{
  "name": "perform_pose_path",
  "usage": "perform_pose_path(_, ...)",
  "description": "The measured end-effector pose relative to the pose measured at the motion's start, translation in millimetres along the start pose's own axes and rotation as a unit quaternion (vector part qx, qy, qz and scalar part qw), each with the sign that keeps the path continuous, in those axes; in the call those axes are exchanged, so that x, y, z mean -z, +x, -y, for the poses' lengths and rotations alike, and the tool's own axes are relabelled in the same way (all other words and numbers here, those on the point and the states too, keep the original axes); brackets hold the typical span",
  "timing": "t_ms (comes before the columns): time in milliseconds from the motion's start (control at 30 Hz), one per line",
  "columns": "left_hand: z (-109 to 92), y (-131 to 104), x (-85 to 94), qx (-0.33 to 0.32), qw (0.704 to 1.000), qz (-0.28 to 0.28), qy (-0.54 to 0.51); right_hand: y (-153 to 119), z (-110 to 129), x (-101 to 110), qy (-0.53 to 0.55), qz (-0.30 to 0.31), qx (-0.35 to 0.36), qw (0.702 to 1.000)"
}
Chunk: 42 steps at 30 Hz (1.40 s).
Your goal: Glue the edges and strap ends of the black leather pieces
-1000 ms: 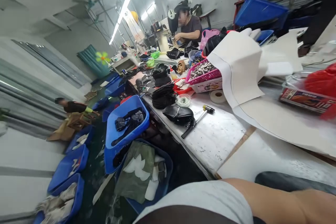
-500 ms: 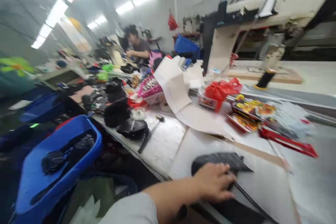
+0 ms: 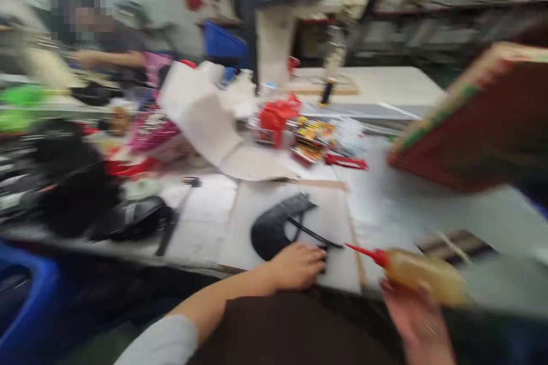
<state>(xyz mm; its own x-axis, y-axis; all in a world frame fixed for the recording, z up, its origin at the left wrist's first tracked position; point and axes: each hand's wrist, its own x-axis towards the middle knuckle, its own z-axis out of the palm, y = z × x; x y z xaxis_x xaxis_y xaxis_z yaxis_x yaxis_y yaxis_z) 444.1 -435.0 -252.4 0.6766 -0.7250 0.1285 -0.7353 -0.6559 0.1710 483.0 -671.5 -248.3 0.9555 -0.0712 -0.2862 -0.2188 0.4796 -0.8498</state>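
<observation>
No readable lettering anywhere.

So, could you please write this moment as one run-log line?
left hand: at near edge of black piece; right hand: holding amber bottle, red nozzle toward black piece; black piece: on white board

A cluttered workshop, apparently for cut and sewn goods. A long desk (image 3: 377, 182) carries heaped black pieces (image 3: 77, 182), curling pale sheets (image 3: 205, 120) and a hammer (image 3: 168, 230). Beyond stands what looks like a sewing machine (image 3: 334, 54); a co-worker (image 3: 117, 40) bends over work, and a blue tub (image 3: 45, 282) sits beside the desk.
</observation>
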Motion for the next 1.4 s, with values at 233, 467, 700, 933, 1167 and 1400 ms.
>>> perform_pose_path(233, 26, 34, -14.4, -0.001, 1.000, -0.028, 0.001, -9, 8, 33, 0.057, -0.134, 0.058, 0.988)
perform_pose_path(467, 26, 43, -15.4, 0.012, 0.999, -0.025, 0.022, -2, -9, 31, -0.072, -0.093, 0.110, 0.987)
perform_pose_path(700, 27, 42, -19.2, 0.022, 0.999, -0.025, -0.006, 7, -25, 24, -0.092, -0.097, 0.133, 0.982)
perform_pose_path(933, 28, 42, -19.3, 0.012, 0.998, -0.058, -0.014, 8, -28, 18, -0.105, -0.129, 0.129, 0.978)
perform_pose_path(1167, 29, 43, -18.1, 0.015, 0.997, -0.072, -0.026, 10, -27, 15, -0.092, -0.139, 0.127, 0.978)
perform_pose_path(1400, 30, 42, -19.6, 0.019, 0.998, -0.057, -0.021, 8, -27, 17, -0.119, -0.126, 0.140, 0.975)
